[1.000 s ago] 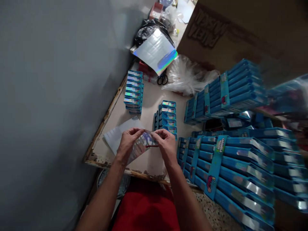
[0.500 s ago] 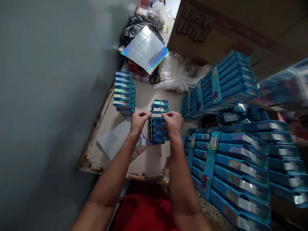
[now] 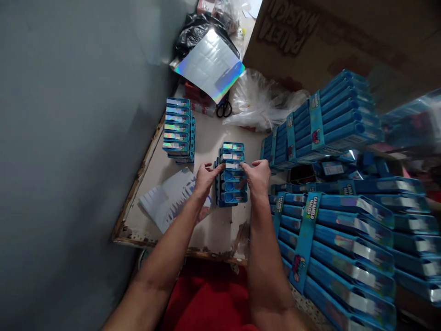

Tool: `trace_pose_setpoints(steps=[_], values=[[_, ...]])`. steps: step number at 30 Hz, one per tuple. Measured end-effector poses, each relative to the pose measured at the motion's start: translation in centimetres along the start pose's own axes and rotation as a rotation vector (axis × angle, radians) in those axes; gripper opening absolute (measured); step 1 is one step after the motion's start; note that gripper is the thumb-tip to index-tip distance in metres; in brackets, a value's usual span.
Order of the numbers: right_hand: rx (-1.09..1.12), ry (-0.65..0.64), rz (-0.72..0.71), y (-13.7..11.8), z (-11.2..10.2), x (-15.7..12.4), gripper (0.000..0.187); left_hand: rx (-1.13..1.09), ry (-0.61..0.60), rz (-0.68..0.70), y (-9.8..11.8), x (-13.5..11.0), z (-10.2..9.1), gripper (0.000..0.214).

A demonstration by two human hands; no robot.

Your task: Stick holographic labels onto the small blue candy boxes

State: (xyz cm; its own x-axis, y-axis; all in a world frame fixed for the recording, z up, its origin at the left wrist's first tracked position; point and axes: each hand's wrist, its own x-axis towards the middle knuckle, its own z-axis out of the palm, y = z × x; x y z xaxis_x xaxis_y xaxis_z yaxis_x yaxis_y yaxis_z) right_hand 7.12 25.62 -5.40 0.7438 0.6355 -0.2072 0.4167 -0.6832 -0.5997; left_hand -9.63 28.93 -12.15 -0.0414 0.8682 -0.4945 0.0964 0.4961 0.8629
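Note:
A short stack of blue boxes [image 3: 235, 186] stands on the table in front of me. A strip of shiny silver sticker [image 3: 233, 165] lies across one box's end, with shiny strips also on the two box ends behind it. My left hand [image 3: 206, 178] touches the left end of this strip with one fingertip, its fingers apart. At the strip's right end, a fingertip of my right hand [image 3: 258, 177] presses down while another finger stands away from it. Beside my left forearm lies a cut silver sticker sheet [image 3: 172, 195].
Another blue box stack [image 3: 177, 126] with shiny strips stands at the back left. Behind are black scissors [image 3: 224, 109], a holographic sheet [image 3: 212, 64] and clear plastic bags [image 3: 257, 99]. Banded bundles of long blue boxes [image 3: 344, 239] crowd the right, below a large cardboard carton [image 3: 330, 41].
The silver strip, held stretched between both hands before, now lies on the box end. Both hands' pinches have opened, and the right hand has shifted slightly right.

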Motion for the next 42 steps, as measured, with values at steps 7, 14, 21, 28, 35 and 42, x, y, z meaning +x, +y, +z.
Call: trace_pose_setpoints(steps=[7, 14, 21, 28, 35, 42], values=[[0.350, -0.024, -0.126, -1.3, -0.2, -2.7, 0.047, -0.048, -0.087, 0.240, 2.4, -6.8, -2.3, 0.042], [0.464, -0.137, -0.079, -2.7, -0.6, -5.4, 0.049, -0.304, -0.279, -0.055, 2.6, -10.3, -3.1, 0.045], [0.707, -0.200, -0.040, 0.5, -0.6, -6.6, 0.051, 0.113, -0.231, 0.202, 2.5, -6.6, -4.6, 0.036], [0.397, 0.023, -0.150, 1.1, 1.2, -5.3, 0.035, 0.321, -0.229, 0.240, 3.3, -3.3, -3.1, 0.025], [0.267, 0.012, -0.164, 1.0, 1.7, -4.7, 0.028, 0.256, -0.228, 0.206, 2.4, -2.7, -2.9, 0.027], [0.147, 0.093, -0.084, 1.9, 1.4, -3.9, 0.056, -0.067, -0.301, -0.119, -0.8, -1.9, -1.2, 0.044]])
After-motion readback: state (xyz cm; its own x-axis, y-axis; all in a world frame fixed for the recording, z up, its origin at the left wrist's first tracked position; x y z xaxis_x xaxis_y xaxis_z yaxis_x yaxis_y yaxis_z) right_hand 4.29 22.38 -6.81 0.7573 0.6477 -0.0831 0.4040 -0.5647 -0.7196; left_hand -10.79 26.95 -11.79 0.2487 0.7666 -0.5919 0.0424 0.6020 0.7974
